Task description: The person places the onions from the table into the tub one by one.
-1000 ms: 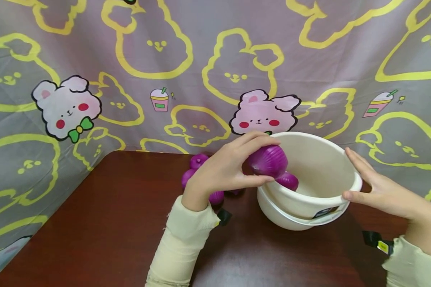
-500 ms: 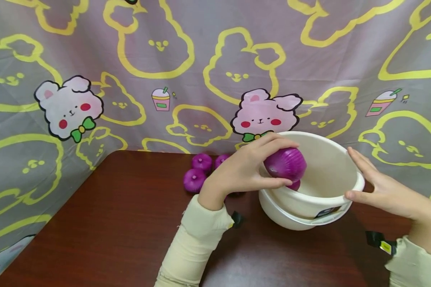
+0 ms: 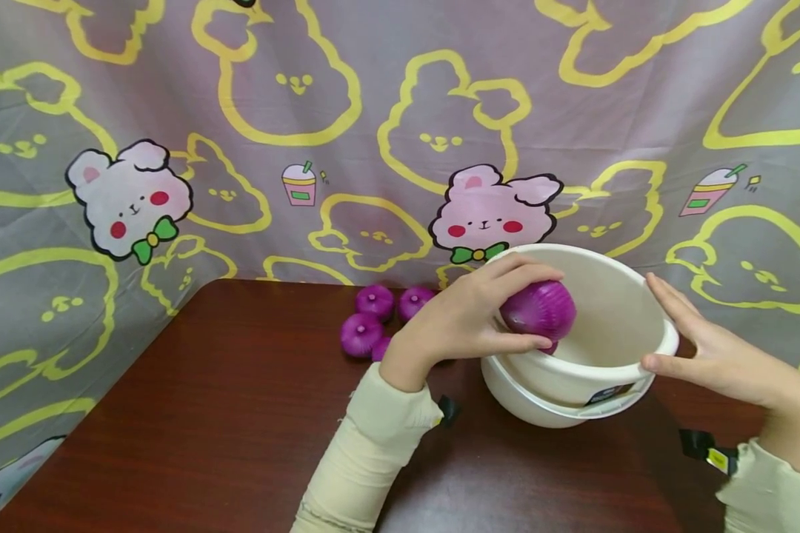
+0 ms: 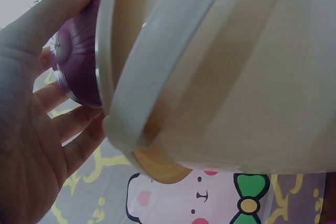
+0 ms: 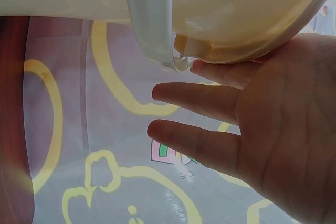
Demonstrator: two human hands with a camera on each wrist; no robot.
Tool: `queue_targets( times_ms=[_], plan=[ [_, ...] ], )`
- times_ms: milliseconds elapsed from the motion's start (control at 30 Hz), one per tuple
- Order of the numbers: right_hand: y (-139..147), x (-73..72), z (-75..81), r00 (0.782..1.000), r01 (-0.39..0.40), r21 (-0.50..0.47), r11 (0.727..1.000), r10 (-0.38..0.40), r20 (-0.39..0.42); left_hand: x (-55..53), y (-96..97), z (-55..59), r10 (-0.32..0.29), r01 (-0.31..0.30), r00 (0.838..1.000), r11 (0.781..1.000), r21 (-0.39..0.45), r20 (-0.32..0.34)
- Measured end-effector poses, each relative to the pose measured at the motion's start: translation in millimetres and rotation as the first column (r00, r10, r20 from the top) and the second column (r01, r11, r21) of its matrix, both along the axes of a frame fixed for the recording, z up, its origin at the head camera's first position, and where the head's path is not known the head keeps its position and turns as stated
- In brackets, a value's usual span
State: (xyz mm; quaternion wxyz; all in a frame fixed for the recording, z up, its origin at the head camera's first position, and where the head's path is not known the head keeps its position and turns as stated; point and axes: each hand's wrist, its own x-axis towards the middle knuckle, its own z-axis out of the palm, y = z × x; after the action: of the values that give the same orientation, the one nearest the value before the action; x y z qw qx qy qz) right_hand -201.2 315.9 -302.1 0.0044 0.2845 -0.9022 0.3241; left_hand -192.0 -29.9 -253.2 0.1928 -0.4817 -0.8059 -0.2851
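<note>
Left hand (image 3: 463,314): pinching a purple onion (image 3: 540,309), thumb on the near side, fingers over the top. The onion is at the left rim of the cream bucket (image 3: 607,314), over the mouth; in the left wrist view the rim cuts off one side of it. Can't tell if it touches the rim. A sliver of a second onion (image 3: 552,347) shows just below it, mostly hidden.

Right hand (image 3: 723,359): spread, fingers straight, thumb and index against the right rim. Right wrist view has the other fingers splayed, off the bucket.

Bucket stands on the dark red-brown desk (image 3: 193,414), white handle (image 4: 157,61) down along the near side, dark label (image 3: 609,394) below the rim. Left of it, four onions (image 3: 361,334) sit close together on the desk, one partly covered by the left arm. Pale sleeves (image 3: 367,451) on both arms, black straps (image 3: 695,444) at the wrists. Grey-mauve cloth (image 3: 347,44) behind, yellow outlines and bunny faces.
</note>
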Motion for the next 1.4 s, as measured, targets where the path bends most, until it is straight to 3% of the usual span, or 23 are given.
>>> queue_targets(
  times_ms=[500,700,1133,1400],
  plan=[
    [-1,-3.8,-0.5,1.0,0.004,-0.009,1.0,-0.004,0.013,-1.6,6.4,-10.5,-0.001,0.002,0.999,1.0,-0.031,0.04],
    [-1,-3.9,-1.0,1.0,0.008,-0.005,1.0,-0.008,0.01,1.9,4.7,-10.6,-0.001,0.002,1.0,0.997,-0.076,0.011],
    [-4,-1.1,0.6,1.0,0.014,0.007,1.0,-0.014,0.019,10.5,-13.6,-13.8,0.114,-0.12,0.991,0.987,-0.104,-0.063],
    [-4,-0.2,0.7,1.0,0.018,0.016,1.0,-0.018,0.016,13.9,-35.0,-9.4,0.246,-0.249,0.968,0.966,-0.072,-0.046]
  ],
)
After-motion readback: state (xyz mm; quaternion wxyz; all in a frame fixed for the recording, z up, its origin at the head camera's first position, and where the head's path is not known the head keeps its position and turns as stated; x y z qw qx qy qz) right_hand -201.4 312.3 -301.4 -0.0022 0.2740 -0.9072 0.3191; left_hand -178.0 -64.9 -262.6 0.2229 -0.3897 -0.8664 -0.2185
